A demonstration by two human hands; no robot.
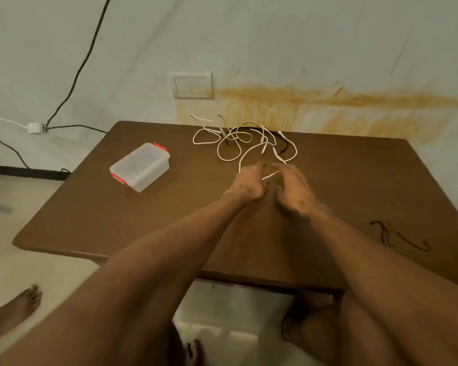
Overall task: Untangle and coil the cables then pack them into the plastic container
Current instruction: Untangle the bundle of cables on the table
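Near the table's (117,225) far edge lies the tangle of cables (245,141), mostly white with a dark one threaded through, loops crossing one another and not yet sorted. Both hands sit just in front of it, close together: the left hand (247,184) and right hand (292,188) reach at the near end of one white strand that runs between them. Blur hides the fingertips, so I cannot tell whether either hand is pinching that end or only touching it. The container (140,166) stands to the left of the tangle, well apart, lid on with its red clips. Untangling looks barely begun. Next comes a firm pinch on the free end, then drawing it out of the loops without tightening the crossings.
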